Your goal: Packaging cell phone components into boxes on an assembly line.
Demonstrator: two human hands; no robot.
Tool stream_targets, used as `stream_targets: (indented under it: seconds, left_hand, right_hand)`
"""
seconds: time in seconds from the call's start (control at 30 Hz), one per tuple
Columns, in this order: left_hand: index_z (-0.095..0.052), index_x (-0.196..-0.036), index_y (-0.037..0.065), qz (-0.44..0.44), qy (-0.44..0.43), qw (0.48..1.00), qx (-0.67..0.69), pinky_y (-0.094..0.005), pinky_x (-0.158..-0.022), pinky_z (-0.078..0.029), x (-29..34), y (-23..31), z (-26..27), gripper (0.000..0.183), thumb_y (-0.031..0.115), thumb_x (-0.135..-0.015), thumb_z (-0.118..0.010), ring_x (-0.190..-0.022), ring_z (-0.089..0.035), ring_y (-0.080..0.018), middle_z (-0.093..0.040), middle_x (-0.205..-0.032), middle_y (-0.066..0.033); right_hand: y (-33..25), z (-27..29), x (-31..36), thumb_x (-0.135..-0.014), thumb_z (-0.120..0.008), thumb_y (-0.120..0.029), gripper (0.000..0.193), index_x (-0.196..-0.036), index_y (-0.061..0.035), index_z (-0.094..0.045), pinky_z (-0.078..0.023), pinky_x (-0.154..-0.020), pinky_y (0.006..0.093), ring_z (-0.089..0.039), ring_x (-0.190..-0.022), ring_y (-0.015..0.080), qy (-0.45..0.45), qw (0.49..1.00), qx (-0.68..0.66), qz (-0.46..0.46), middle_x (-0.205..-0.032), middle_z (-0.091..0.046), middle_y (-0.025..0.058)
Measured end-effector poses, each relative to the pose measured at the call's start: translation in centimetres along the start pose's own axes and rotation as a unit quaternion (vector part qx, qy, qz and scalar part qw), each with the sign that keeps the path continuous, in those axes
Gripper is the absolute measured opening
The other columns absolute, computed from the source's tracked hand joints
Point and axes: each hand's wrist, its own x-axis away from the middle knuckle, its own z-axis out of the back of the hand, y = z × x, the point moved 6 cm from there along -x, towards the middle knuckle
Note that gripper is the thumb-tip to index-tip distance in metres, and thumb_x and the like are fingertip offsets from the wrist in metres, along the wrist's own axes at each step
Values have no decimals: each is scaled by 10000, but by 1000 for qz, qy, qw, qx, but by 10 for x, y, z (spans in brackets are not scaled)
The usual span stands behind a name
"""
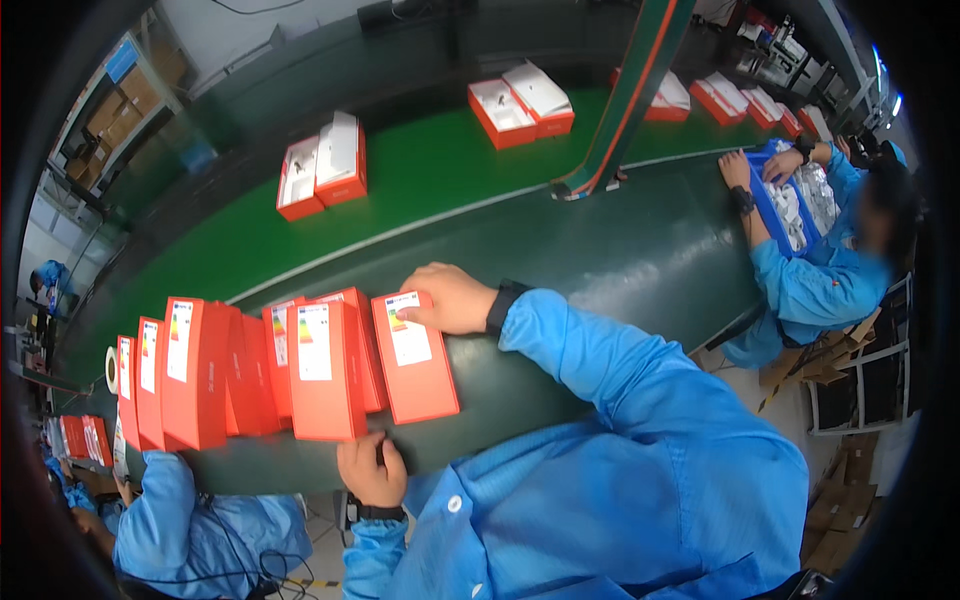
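Note:
My right hand grips the far end of a red box, its thumb on the white label and its other fingers bent over the edge. This box leans slightly at the right end of a row of similar red boxes standing close together. By the table's near edge, my left hand is beside the lower end of a labelled red box. Its fingers are loosely curled, with a gap between thumb and forefinger and nothing seen in it. The fingers' undersides are hidden.
Beyond the dark green table runs a green conveyor belt carrying open red boxes. A green post stands between. At the right, a co-worker reaches into a blue bin; another person is at the lower left.

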Motion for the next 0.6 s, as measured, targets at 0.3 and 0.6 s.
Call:
stream_targets:
  seconds: [0.3,0.6]
  left_hand:
    - [-626,-1329,-40,64,-185,961,196,-462,-1094,-414,-33,91,-36,472,324,-1051,-510,-1227,-574,-408,-624,-1312,-240]
    - [-470,-1561,-9,48,-212,919,329,-440,-1221,-330,-29,127,-80,563,279,-1079,-512,-1459,-441,-381,-469,-1557,-253]
  right_hand:
    - [-8,35,93,-939,-760,-354,515,-1274,16,-633,-555,-935,440,-657,-1066,353,127,987,-27,-95,-1160,-625,190]
    - [17,34,164,-1007,-687,-176,494,-1423,22,-507,-548,-991,374,-658,-1129,250,194,911,-291,-218,-1333,-592,175]
